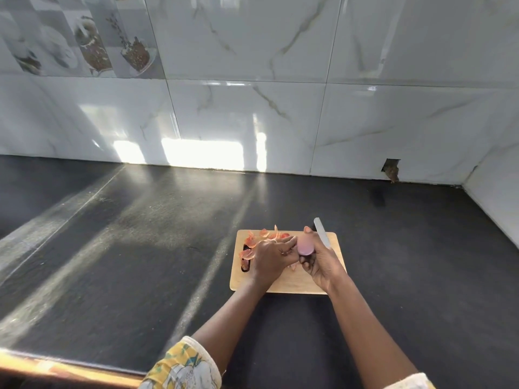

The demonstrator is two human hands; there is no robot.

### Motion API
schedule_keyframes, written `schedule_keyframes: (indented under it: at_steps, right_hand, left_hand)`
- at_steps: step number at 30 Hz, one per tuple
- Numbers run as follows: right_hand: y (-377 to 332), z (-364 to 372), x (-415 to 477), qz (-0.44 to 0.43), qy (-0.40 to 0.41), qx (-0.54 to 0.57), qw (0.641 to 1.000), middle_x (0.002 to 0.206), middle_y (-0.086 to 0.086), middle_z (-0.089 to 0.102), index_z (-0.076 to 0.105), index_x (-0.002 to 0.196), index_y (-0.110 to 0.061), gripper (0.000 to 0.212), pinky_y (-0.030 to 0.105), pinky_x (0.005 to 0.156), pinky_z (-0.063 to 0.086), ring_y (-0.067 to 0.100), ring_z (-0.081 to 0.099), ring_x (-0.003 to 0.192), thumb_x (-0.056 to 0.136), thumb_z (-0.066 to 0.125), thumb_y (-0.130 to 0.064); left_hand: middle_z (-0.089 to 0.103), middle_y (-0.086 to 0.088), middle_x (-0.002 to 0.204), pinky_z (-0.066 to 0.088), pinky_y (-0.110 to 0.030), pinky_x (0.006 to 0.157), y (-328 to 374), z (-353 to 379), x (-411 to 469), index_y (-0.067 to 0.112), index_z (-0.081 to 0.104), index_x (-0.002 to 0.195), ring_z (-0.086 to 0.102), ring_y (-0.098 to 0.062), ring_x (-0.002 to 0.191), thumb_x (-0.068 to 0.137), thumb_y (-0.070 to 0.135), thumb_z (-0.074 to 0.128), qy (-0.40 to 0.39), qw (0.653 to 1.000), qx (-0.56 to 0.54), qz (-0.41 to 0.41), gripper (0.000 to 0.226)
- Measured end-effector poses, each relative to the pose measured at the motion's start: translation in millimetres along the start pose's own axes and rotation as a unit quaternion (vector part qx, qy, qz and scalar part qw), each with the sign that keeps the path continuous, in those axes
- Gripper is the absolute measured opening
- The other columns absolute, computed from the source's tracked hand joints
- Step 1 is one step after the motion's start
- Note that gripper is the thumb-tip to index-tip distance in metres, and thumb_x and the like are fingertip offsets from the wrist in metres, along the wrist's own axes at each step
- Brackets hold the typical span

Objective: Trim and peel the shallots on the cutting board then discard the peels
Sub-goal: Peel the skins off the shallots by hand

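A pale purple shallot with a flat cut face is held over the wooden cutting board. My left hand pinches its left side with the fingertips. My right hand grips a knife whose light blade points up and away, and its thumb rests on top of the shallot. Orange-pink peels lie scattered on the board's far left part, some under my left hand.
The board lies on a dark countertop streaked with sunlight. A white marble-tiled wall stands behind, with a small broken hole at its base on the right. A side wall closes the right end. The counter's front edge runs at lower left.
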State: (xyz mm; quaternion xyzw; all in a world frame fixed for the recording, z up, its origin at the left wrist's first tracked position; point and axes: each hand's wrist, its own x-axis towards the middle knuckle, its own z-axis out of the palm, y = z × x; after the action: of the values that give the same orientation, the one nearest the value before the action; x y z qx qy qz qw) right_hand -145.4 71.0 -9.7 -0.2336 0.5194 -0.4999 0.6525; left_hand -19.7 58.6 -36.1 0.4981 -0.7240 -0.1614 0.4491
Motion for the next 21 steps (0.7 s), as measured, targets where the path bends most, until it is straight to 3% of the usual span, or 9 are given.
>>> schedule_keyframes:
  at_steps: [5,8,11,14,18,21]
  right_hand:
    - [1,1,1,-0.001,-0.002,0.010,1.000,0.063,0.007,0.056,0.061,0.084,-0.009,0.029,0.016,0.040,0.042,0.009,0.048,0.042,0.085,0.067,-0.036]
    - [2,0,4,0.003,-0.003,0.008,1.000,0.068,0.010,0.058,0.061,0.086,-0.007,0.032,0.017,0.040,0.043,0.011,0.050,0.045,0.083,0.068,-0.038]
    - [2,-1,5,-0.001,-0.012,0.000,1.000,0.068,0.009,0.060,0.063,0.081,-0.008,0.030,0.016,0.042,0.044,0.010,0.051,0.045,0.084,0.067,-0.037]
    - [2,1,5,-0.009,-0.024,0.008,1.000,0.063,0.008,0.059,0.062,0.080,-0.007,0.029,0.016,0.041,0.045,0.009,0.053,0.042,0.087,0.064,-0.035]
    - [4,3,7,-0.024,-0.045,0.030,0.998,0.073,0.011,0.066,0.058,0.094,-0.005,0.031,0.022,0.051,0.054,0.014,0.064,0.055,0.090,0.060,-0.036]
    - [2,2,8,-0.041,-0.065,0.024,0.997,0.086,0.013,0.065,0.053,0.098,-0.010,0.021,0.024,0.056,0.056,0.016,0.065,0.060,0.090,0.061,-0.026]
  left_hand:
    - [0.073,-0.004,0.069,0.050,-0.019,0.057,4,2,1,0.010,0.076,0.077,0.066,-0.009,0.060,0.068,0.018,0.060,0.035,0.999,0.019,0.013,0.020]
    - [0.052,-0.003,0.045,0.036,-0.016,0.045,7,0,4,0.009,0.068,0.058,0.043,-0.011,0.046,0.068,0.016,0.063,0.049,0.999,0.022,-0.006,0.014]
    - [0.055,-0.004,0.047,0.029,-0.010,0.048,15,-4,5,0.009,0.068,0.058,0.042,-0.006,0.053,0.071,0.038,0.053,0.041,0.998,-0.022,-0.048,0.036]
    - [0.067,-0.003,0.065,0.033,-0.011,0.053,17,-7,6,0.009,0.073,0.070,0.051,-0.008,0.057,0.068,0.048,0.049,0.017,0.993,-0.051,-0.110,0.045]
    - [0.068,-0.009,0.062,0.033,-0.013,0.056,14,-7,10,0.006,0.073,0.072,0.052,-0.015,0.056,0.078,0.021,0.061,0.011,0.987,-0.022,-0.159,0.020]
    - [0.066,-0.012,0.063,0.035,-0.024,0.063,10,-7,11,0.006,0.071,0.072,0.046,-0.018,0.059,0.082,0.017,0.061,0.010,0.978,-0.019,-0.208,0.017]
